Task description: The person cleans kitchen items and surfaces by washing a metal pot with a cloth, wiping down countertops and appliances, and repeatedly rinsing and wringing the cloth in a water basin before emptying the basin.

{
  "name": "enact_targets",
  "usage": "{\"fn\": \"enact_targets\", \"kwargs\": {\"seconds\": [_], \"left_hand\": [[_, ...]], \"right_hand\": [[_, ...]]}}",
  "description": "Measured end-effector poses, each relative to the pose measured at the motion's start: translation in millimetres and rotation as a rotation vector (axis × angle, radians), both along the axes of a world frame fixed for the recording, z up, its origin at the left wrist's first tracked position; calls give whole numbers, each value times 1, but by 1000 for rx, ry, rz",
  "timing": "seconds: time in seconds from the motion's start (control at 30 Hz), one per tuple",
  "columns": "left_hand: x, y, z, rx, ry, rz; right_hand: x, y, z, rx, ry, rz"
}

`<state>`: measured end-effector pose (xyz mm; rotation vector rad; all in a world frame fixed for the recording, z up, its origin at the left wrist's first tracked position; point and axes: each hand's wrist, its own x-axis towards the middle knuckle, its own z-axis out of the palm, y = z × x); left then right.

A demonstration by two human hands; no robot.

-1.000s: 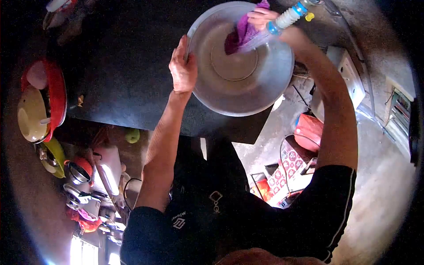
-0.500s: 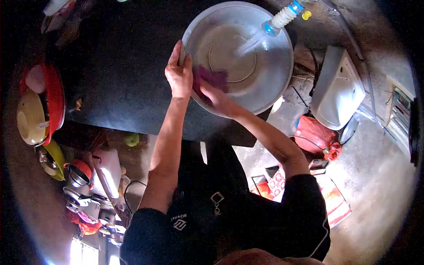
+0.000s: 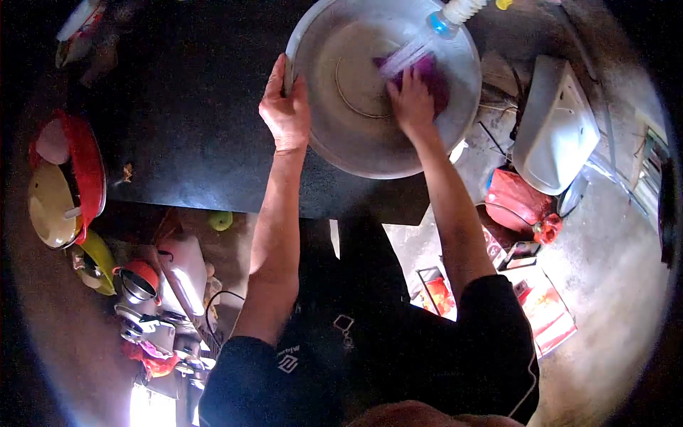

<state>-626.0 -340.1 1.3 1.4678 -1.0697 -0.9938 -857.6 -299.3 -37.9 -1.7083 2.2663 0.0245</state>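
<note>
A large silvery metal basin stands tilted at the edge of a dark counter. My left hand grips its left rim, thumb and fingers on either side of the edge. Inside the basin, my right hand presses a purple cloth against the right part of the wall. Water streams from a tap nozzle with a blue ring and white ribbed hose onto the cloth and fingers. The palm side of my right hand is hidden.
A white washbasin is at the right, above a red bag. On the left are a red basin, a cream-coloured lid or bowl and several pots. A green round fruit lies below the counter edge.
My right hand has moved the purple cloth from the basin's lower left to its right side, under the water stream. The left hand keeps hold of the rim.
</note>
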Motion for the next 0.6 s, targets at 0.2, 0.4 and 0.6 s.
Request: {"fn": "enact_targets", "kwargs": {"seconds": [0.2, 0.4, 0.6], "left_hand": [[-2, 0, 3, -11, -34, -23], [5, 5, -1, 6, 37, -68], [0, 4, 5, -51, -98, -4]], "right_hand": [[81, 33, 29, 325, -162, 425], [62, -56, -39, -130, -122, 334], [38, -13, -25, -143, 3, 45]]}}
